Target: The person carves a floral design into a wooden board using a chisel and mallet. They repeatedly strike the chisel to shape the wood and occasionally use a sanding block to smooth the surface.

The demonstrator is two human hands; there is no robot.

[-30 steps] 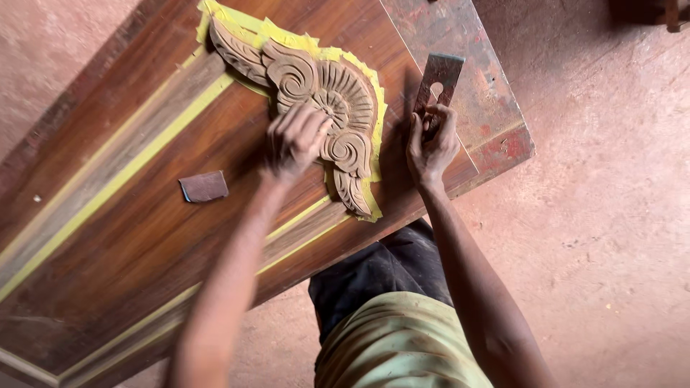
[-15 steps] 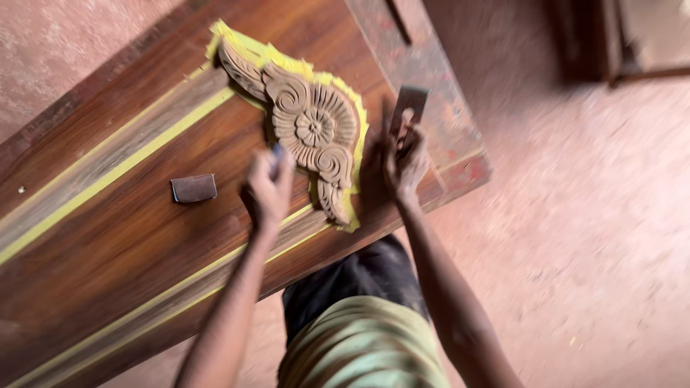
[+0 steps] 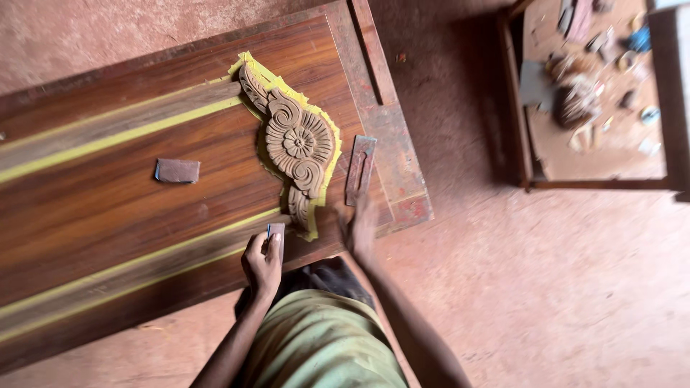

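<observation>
A long dark wooden door panel (image 3: 144,187) lies flat before me, with yellow-edged grooves along it. A carved wooden floral ornament (image 3: 295,144) with yellow filler around it sits near the panel's right end. My left hand (image 3: 263,260) is at the panel's near edge, below the carving, shut on a small folded piece of sandpaper (image 3: 274,231). My right hand (image 3: 359,228), blurred, rests with fingers spread on the panel's near right corner, just below a flat rectangular wooden piece (image 3: 359,170).
Another small piece of sandpaper (image 3: 177,170) lies on the panel to the left. A low wooden table (image 3: 596,151) littered with several small items stands at the upper right. Reddish dusty floor (image 3: 539,287) surrounds everything.
My left hand has come off the carving and drawn back to the panel's near edge with the sandpaper. My right hand slid down off the flat wooden piece. The view has swung right.
</observation>
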